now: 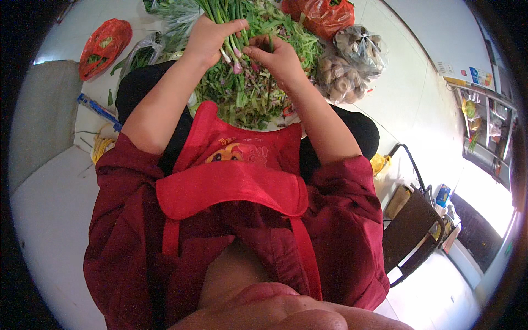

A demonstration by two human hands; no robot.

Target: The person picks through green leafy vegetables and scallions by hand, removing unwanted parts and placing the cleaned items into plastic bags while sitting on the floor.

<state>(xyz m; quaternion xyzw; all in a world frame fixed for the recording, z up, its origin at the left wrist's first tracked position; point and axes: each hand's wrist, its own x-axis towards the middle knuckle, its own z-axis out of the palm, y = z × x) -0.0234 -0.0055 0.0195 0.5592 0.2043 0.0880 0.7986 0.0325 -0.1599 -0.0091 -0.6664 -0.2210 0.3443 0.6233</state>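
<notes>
My left hand grips a bunch of green onions, thumb laid across the stalks. Their white and purplish bulbs point down towards me, and the leaf tops run past the upper edge of the picture. Close against the bulb end, my right hand has its thumb and forefinger pinched together. A thin green stalk shows in the crook of that hand and seems to hang below it. Under both hands spreads a heap of leaf trimmings and peelings.
Red plastic bags lie left and right of the heap. Clear bags of mushrooms sit at the right. A clear bag of greens is by my left knee. Behind on the right stands a chair.
</notes>
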